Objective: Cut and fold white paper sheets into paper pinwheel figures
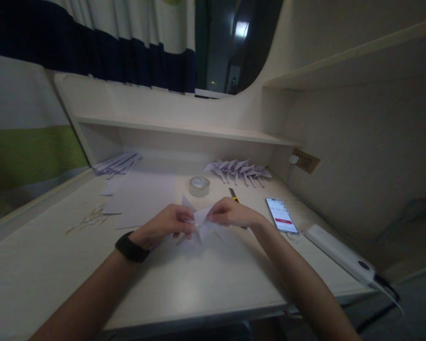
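The desk (74, 274) is bearing every item. Near its middle, the left hand (166, 226) and the right hand (230, 213) are meeting over a folded paper piece (201, 222), which is sitting between their fingertips. Behind the hands, a tape roll (199, 186) is standing on the desk. Just right of it, a cutter (233, 194) is lying partly behind the right hand. Further back, a row of folded paper figures (238, 170) is lying against the rear wall. A stack of paper strips (118, 163) is lying at rear left. A phone (281, 215) is lying right of the hands, and a power strip (341, 253) is lying right of the phone, near the desk edge.
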A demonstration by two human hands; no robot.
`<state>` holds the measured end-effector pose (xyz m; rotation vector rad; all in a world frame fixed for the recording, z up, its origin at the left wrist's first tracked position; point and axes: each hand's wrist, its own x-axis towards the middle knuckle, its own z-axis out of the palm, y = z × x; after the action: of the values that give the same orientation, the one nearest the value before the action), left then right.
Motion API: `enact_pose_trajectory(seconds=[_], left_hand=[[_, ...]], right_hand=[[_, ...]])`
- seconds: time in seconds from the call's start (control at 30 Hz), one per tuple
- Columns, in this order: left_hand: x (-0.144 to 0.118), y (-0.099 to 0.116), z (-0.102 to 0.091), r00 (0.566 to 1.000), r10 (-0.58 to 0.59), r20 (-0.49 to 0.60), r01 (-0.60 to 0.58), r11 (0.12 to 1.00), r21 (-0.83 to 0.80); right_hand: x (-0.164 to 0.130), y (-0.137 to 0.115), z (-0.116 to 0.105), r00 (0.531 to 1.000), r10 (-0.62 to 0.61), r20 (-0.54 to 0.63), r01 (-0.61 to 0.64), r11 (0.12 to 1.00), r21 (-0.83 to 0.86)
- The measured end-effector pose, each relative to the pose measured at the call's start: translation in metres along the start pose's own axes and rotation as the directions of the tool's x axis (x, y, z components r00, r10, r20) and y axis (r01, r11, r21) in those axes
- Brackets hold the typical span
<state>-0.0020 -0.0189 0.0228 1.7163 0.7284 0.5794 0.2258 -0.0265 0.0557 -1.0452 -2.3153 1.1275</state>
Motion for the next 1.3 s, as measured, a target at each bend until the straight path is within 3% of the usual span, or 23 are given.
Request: enact_pose_trajectory(seconds=[0.27, 0.57, 1.1, 1.3], left_hand=[[0.001, -0.001, 0.001, 1.000, 0.004, -0.014, -0.004, 1.000, 0.011], [0.001, 0.004, 0.001, 1.000, -0.019, -0.013, 0.020, 0.998, 0.068], [-0.001, 0.007, 0.003, 1.000, -0.003, -0.016, 0.003, 0.999, 0.037], [-0.001, 0.012, 0.007, 0.998, -0.045, -0.035, 0.047, 0.997, 0.065]], right_hand=[[0.001, 0.004, 0.003, 1.000, -0.009, 0.003, 0.009, 1.000, -0.018], [0.002, 0.005, 0.008, 0.996, -0.050, -0.069, 0.036, 0.980, -0.195], [-0.002, -0.001, 0.006, 0.996, -0.067, -0.059, 0.051, 0.970, -0.237], [-0.002, -0.003, 0.011, 0.996, -0.059, -0.061, 0.041, 0.965, -0.258]])
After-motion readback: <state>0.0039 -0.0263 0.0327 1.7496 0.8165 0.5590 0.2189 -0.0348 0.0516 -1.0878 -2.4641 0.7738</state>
